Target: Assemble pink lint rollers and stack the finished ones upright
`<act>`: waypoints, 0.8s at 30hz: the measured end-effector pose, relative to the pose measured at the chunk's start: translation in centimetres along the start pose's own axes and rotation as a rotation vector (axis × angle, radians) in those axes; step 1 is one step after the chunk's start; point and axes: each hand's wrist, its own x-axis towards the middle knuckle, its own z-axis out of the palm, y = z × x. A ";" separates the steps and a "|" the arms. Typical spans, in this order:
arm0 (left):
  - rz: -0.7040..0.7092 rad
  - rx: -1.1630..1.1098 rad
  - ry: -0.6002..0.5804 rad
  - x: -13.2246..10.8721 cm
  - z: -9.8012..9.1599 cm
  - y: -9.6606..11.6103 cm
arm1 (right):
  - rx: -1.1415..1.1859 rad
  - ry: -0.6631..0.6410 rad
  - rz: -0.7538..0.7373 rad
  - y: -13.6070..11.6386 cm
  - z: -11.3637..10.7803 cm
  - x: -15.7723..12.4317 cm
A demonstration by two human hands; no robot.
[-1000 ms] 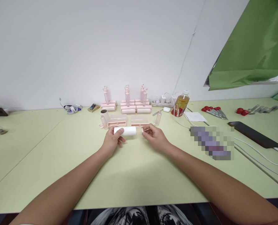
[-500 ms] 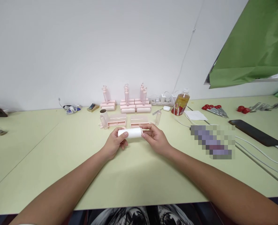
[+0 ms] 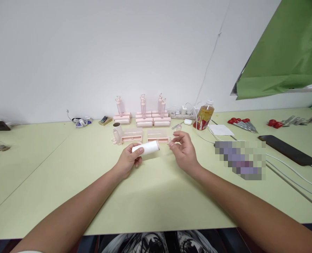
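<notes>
My left hand (image 3: 128,160) is wrapped round a white lint roller refill (image 3: 148,147), thumb on top, the roll's right end tilted up. To its right, apart from the roll, my right hand (image 3: 183,151) is raised with thumb and fingers curled together in a pinch; what lies between the tips, if anything, cannot be made out. Just beyond the hands lie two open pink lint roller cases (image 3: 131,137) with clear lids. A clear pink handle (image 3: 116,136) stands at their left, before an upright white roll (image 3: 117,128). Another handle (image 3: 179,128) is partly hidden behind my right hand.
Pink lint rollers (image 3: 144,122) with upright handles line the wall. On the right are a drink bottle (image 3: 204,115), a power strip (image 3: 182,116), white paper (image 3: 221,130), red-handled tools (image 3: 242,123), a black phone (image 3: 289,150) and cables. A coiled cable (image 3: 82,122) lies left.
My right hand has left the roll's end and moved right. In my left hand, the roll's right end has tipped upward; the left hand has barely moved.
</notes>
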 end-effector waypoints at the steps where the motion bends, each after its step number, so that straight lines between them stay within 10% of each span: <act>1: 0.007 0.003 0.004 0.1 -0.1 0.0 | 0.011 0.043 0.030 -0.2 -0.1 0.1; 5: 0.039 0.011 0.023 0.2 -0.1 -0.1 | 0.082 0.155 0.106 -0.8 0.2 -0.1; 10: 0.033 0.008 0.086 0.3 0.3 0.0 | 0.206 -0.382 0.136 -1.7 1.3 -1.6; 13: 0.033 -0.008 0.099 0.3 0.4 0.2 | 0.156 -0.385 0.083 -1.9 1.3 -1.7; 18: 0.036 -0.060 0.094 0.1 0.4 0.2 | -0.357 -0.245 0.049 -0.7 -0.3 0.0; 24: 0.049 -0.070 0.130 0.3 0.1 0.1 | -0.943 -0.452 0.166 1.4 -2.0 1.9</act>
